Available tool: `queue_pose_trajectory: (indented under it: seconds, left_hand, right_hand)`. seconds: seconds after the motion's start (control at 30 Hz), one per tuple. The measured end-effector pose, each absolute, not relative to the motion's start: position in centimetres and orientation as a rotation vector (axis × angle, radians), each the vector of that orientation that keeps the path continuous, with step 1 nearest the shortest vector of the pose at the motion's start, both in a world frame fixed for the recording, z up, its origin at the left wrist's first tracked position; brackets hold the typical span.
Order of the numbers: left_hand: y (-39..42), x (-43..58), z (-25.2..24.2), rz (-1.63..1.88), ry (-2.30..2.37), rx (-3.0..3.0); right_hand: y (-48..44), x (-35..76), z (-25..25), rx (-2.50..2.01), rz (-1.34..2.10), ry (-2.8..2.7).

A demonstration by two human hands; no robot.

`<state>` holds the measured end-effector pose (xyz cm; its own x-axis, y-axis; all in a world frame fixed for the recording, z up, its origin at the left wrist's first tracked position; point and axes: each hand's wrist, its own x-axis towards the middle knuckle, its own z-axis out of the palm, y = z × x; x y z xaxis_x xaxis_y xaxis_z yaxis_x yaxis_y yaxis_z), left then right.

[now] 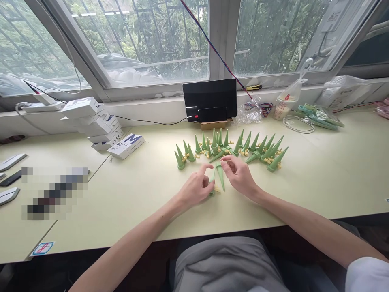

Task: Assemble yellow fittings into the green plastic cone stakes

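My left hand (199, 185) is curled at a green watering spike (212, 178), a plastic cone standing roughly tip up, with a small yellow valve (217, 189) near its base. Its index finger reaches out above, and the thumb lies against the cone. Just to the right, my right hand (238, 173) pinches the wide end of a second green spike (221, 178), whose tip points down towards me. Beyond both hands, several more green spikes (214, 140) with yellow valves stand in a loose arc, and a few lie on their sides.
A black tablet (209, 99) and a phone (212, 114) lean by the window. White boxes (97, 125) are stacked at the left, one box (126, 146) lying apart. A bagged cup (285, 103), a coiled white cable (299, 125) and green packets (319, 115) lie back right.
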<state>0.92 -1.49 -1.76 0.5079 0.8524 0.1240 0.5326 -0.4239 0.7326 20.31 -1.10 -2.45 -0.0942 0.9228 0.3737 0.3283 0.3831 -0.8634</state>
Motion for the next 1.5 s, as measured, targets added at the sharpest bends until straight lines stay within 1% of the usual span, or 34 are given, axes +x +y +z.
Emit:
queue_pose_trajectory:
  seconds: [0.2, 0.33, 0.4, 0.57, 0.7, 0.87, 0.93, 1.17, 1.33, 1.5]
  left_hand:
    - [-1.3, 0.8, -2.0, 0.633, 1.163, 2.2]
    - [-1.1, 0.7, -2.3, 0.688, 1.204, 2.21]
    - [-0.9, 0.5, -2.2, 0.792, 1.246, 2.196]
    - [-0.2, -0.2, -1.3, 1.176, 1.379, 2.068]
    - [0.2, -0.5, -1.0, 1.282, 1.475, 1.981]
    - [0.1, -0.3, -1.5, 1.235, 1.491, 1.94]
    - [0.1, -0.3, -1.5, 1.234, 1.51, 1.936]
    - [0.7, -1.1, -0.5, 1.278, 1.619, 1.896]
    - [0.8, -1.1, -0.9, 1.067, 1.576, 1.958]
    - [0.5, -0.9, -1.1, 0.873, 1.56, 2.04]
  right_hand:
    - [-1.1, 20.3, -2.4, -1.126, 0.734, -1.662]
    - [-1.1, 20.3, -2.4, -1.131, 0.722, -1.667]
    - [-1.1, 20.3, -2.3, -1.129, 0.717, -1.67]
    - [-1.0, 20.3, -2.3, -1.126, 0.713, -1.683]
    - [-1.1, 20.2, -2.4, -1.111, 0.727, -1.702]
    - [-1.8, 20.0, -2.7, -0.937, 1.062, -1.815]
    - [-2.1, 19.9, -2.8, -0.855, 1.143, -1.904]
    - [-2.2, 19.7, -3.1, -0.816, 1.061, -2.087]
    - [-2.0, 19.7, -2.9, -0.859, 0.956, -2.067]
    - [-1.9, 19.7, -2.9, -0.868, 0.924, -2.031]
